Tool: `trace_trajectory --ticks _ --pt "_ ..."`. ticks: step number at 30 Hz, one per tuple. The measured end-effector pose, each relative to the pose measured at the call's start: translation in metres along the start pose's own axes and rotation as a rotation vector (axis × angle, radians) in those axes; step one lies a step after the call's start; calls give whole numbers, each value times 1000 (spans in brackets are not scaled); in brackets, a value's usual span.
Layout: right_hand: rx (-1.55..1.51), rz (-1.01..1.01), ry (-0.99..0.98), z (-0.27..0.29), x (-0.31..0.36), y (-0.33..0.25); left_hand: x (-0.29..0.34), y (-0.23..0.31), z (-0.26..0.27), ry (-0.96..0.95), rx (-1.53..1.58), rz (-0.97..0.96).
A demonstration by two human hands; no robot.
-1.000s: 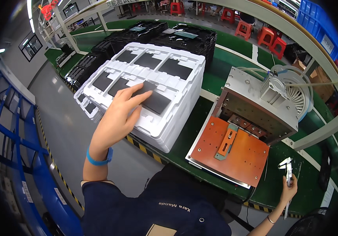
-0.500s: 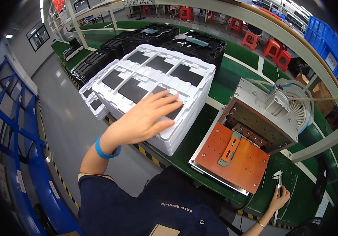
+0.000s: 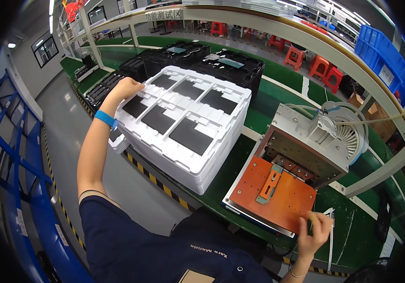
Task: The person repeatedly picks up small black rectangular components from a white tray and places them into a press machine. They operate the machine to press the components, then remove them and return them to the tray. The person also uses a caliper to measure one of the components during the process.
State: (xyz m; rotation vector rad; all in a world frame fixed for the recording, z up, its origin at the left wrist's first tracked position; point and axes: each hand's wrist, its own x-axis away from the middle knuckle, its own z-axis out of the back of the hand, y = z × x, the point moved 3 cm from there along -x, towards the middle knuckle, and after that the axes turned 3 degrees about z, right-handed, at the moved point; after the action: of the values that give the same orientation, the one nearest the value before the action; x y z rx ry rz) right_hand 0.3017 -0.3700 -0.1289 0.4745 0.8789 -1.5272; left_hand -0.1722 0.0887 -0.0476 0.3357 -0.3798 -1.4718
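Observation:
On the left, a stack of white plastic trays [image 3: 198, 177] stands on the bench, its top tray holding several flat black rectangular pieces [image 3: 190, 136] in pockets. My left hand [image 3: 128, 88] has its fingers curled over the far left rim of the top tray. To the right is a press-like machine [image 3: 306, 137] with an orange base plate [image 3: 287, 203], on which lies an orange-and-green fixture block [image 3: 271, 184]. Above the near right corner of that plate is my right hand [image 3: 314, 231], fingers apart, holding nothing. Just behind it lies a caliper [image 3: 330, 213], partly hidden by the hand.
Black trays [image 3: 238, 66] with green sheets stand behind the white stack. A fan-like round part [image 3: 351, 134] and a hose sit behind the machine. Overhead runs a shelf rail [image 3: 254, 16]. Blue bins [image 3: 381, 56] are at the far right, and blue racks [image 3: 18, 165] line the left.
My left hand has moved from the near right pocket of the top tray to its far left rim. My right hand has let go of the caliper and moved left toward the orange plate.

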Motion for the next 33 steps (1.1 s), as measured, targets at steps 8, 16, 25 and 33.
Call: trace_trajectory --ticks 8,16,25,33 --pt "-252 -25 -158 -43 -13 -29 -22 5 3 -303 196 162" --pt "-239 -79 -192 -47 -11 -29 -14 16 7 -339 198 202" --pt "-186 -74 -179 -50 -12 -28 -12 48 12 -369 558 134" --pt "-175 -111 -170 -51 -9 -24 -21 21 31 -538 934 -7"
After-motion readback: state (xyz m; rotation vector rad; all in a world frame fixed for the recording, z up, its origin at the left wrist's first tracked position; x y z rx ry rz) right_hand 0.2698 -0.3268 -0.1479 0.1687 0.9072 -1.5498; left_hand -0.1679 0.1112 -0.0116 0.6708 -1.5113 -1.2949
